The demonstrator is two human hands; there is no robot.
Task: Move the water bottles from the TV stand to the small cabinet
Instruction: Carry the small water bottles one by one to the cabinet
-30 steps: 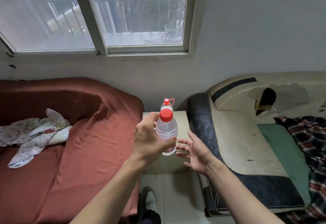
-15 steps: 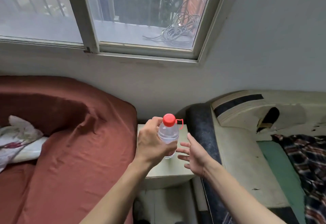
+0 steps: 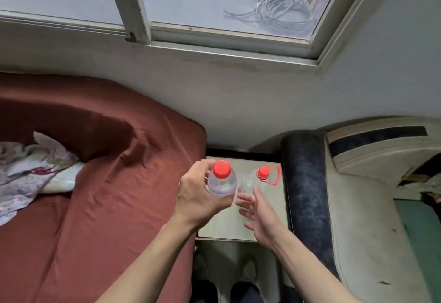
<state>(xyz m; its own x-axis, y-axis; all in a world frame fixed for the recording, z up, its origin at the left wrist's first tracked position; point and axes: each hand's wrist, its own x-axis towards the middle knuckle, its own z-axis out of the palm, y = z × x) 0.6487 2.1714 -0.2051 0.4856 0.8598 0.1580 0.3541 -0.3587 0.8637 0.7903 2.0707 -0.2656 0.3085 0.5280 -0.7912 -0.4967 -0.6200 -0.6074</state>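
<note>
Nearest the camera, two bare forearms reach forward over dark trousers and pale shoes (image 3: pixel 248 270) on a tiled floor. Against half a second ago the view has tipped further down and drawn closer: the cabinet (image 3: pixel 226 225) top now fills more of the gap between the beds, and the second bottle (image 3: pixel 253 181), then hidden behind the held one, now shows apart, to its right.

The left hand (image 3: pixel 198 197) is wrapped around a clear bottle (image 3: pixel 222 183) with a red cap, held upright above the cabinet's left part; whether its base touches the top cannot be told. The right hand (image 3: pixel 261 214) is empty, fingers spread wide, palm turned toward the bottles, just in front of the second bottle, which stands on the cabinet near its back right corner, with a red cap and a thin red loop.

The cabinet top is pale, flat and square. Left of it lies a bed (image 3: pixel 95 195) under a creased rust-red sheet with a crumpled floral cloth (image 3: pixel 31 166) on it. To the right is a worn cream mattress (image 3: pixel 362 219) with a dark speckled edge. Beyond rises a scuffed white wall, then a metal-framed window (image 3: pixel 214 40) with a coil of cable (image 3: pixel 284 6) on the sill outside.
</note>
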